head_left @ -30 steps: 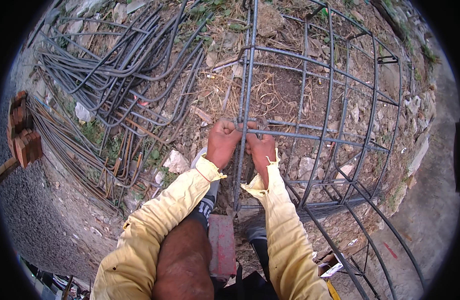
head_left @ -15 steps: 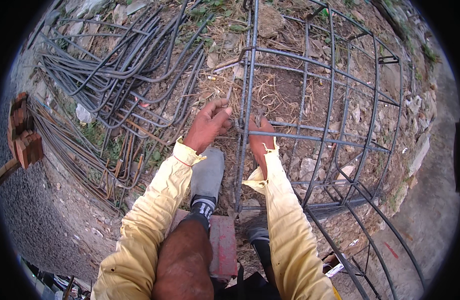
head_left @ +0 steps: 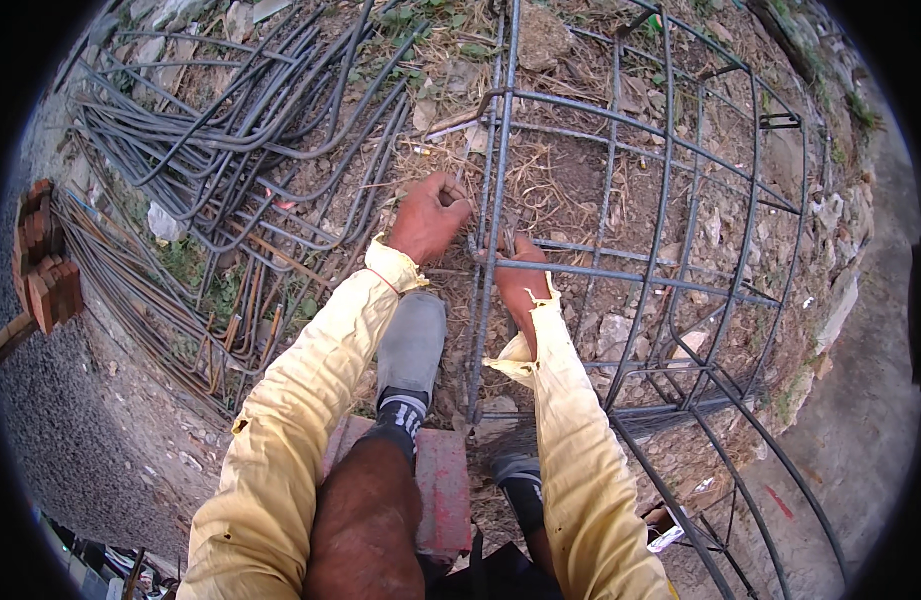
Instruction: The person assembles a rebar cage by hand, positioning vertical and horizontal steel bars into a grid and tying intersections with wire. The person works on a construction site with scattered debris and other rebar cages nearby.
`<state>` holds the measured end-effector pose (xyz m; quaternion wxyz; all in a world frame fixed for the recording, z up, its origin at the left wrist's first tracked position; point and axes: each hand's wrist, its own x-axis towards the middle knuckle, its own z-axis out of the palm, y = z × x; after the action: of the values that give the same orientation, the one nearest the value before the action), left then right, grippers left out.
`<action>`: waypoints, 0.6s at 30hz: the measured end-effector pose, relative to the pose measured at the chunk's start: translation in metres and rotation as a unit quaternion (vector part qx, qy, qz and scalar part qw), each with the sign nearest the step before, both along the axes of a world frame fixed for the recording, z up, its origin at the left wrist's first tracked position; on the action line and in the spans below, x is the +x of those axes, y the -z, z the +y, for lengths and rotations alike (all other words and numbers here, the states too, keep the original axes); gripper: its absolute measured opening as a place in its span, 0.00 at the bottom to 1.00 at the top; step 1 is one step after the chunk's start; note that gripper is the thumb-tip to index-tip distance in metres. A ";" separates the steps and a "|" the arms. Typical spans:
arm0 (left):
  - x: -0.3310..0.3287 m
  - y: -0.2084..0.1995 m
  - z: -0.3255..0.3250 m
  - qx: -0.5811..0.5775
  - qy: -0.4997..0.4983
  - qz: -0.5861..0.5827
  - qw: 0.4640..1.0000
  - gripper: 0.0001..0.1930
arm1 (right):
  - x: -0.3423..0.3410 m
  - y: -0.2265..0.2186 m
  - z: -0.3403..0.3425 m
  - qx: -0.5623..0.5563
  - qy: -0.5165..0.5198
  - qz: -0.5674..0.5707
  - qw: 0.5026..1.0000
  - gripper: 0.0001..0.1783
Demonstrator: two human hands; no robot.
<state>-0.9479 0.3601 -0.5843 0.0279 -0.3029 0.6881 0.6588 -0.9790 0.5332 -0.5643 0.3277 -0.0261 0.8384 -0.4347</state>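
Note:
My left hand [head_left: 430, 218] is just left of the long upright bars of a steel rebar cage [head_left: 503, 165]. Its thumb and fingers are pinched together around what looks like a thin wire [head_left: 459, 176], a short piece of which stands out above the fingertips. My right hand [head_left: 522, 278] is closed inside the cage, partly behind a crossbar, on a grey metal hand tool [head_left: 510, 238] that looks like pincers. The tool's jaw end shows above the fingers, close to the joint of the bars; the palm hides most of the rest.
Bent rebar stirrups [head_left: 230, 130] lie heaped at the far left, with thin rusty rods [head_left: 140, 285] below. A stack of red bricks [head_left: 48, 260] stands at the left edge. My foot is by a worn red block [head_left: 445, 490]. More bars [head_left: 740, 480] extend toward the lower right.
My left hand has shifted slightly up and to the right, turning so its back faces up, closer to the cage bars. My right hand stays nearly in place.

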 end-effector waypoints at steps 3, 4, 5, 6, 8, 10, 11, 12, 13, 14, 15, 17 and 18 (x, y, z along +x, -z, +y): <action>0.004 0.002 0.006 0.034 -0.066 -0.023 0.997 0.08 | 0.000 0.013 0.006 0.051 0.015 0.004 0.999 0.13; 0.007 0.002 0.006 0.041 -0.075 -0.026 0.996 0.08 | 0.002 0.010 0.004 0.066 0.008 0.024 0.998 0.11; 0.009 0.002 0.006 0.047 -0.084 -0.029 0.995 0.08 | 0.004 0.006 0.003 0.081 0.002 0.045 0.996 0.10; 0.013 0.005 0.006 0.068 -0.101 -0.029 0.992 0.08 | 0.006 -0.001 -0.001 0.096 -0.005 0.065 0.993 0.08; 0.024 0.010 0.003 0.108 -0.136 -0.029 0.984 0.10 | 0.011 0.004 -0.004 0.099 -0.009 0.075 0.992 0.10; 0.029 0.002 0.007 0.136 -0.164 -0.038 0.976 0.12 | 0.008 0.006 0.000 0.106 -0.015 0.100 0.989 0.09; 0.033 -0.002 0.010 0.151 -0.177 -0.042 0.972 0.13 | 0.007 0.007 0.003 0.111 -0.011 0.104 0.988 0.09; 0.040 -0.005 0.012 0.139 -0.178 -0.050 0.973 0.13 | 0.008 0.007 0.002 0.112 -0.010 0.105 0.988 0.10; 0.046 -0.008 0.015 0.148 -0.169 -0.059 0.973 0.12 | 0.009 0.008 0.002 0.114 -0.009 0.106 0.988 0.10; 0.051 -0.011 0.018 0.157 -0.159 -0.067 0.972 0.12 | 0.011 0.008 0.002 0.107 -0.003 0.104 0.989 0.10; 0.057 -0.013 0.019 0.166 -0.150 -0.076 0.972 0.11 | 0.013 0.008 0.002 0.099 0.002 0.102 0.990 0.10; 0.066 -0.012 0.024 0.159 -0.122 -0.097 0.975 0.12 | 0.014 0.010 0.002 0.088 0.009 0.101 0.991 0.10; 0.068 -0.014 0.030 0.155 -0.119 -0.098 0.976 0.11 | 0.015 0.010 0.002 0.085 0.011 0.101 0.991 0.10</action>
<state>-0.8796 0.3903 -0.5703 0.0632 -0.4382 0.5302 0.7231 -0.9644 0.5354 -0.5742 0.2377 -0.0326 0.9015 -0.3602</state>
